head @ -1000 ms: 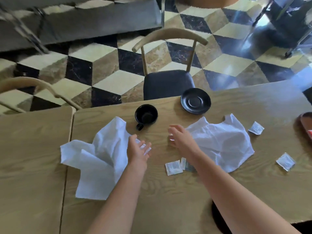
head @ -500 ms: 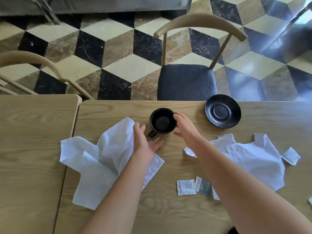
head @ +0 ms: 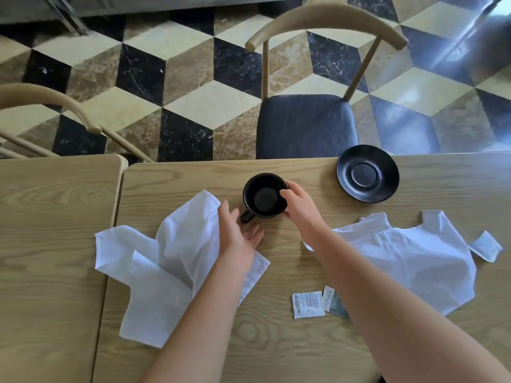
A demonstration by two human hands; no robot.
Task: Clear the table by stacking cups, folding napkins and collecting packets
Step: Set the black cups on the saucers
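On the light wooden counter (head: pixel 304 349), two crumpled white cloth napkins (head: pixel 177 261) (head: pixel 414 261) flank the round black ceramic cup (head: pixel 264 195). The right hand (head: pixel 300 207) grips its rim; the left hand (head: pixel 237 233), fingers relaxed, hovers beside its handle. A black saucer (head: pixel 367 173) lies right of the cup, white packets (head: pixel 307 304) nearer the person.

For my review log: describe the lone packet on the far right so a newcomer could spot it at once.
Start at the black saucer near the table's far edge, then drop toward the crumpled white napkin below it. Just off that napkin's right edge lies the packet: small, white, alone, unlike the packets clustered by the right forearm.
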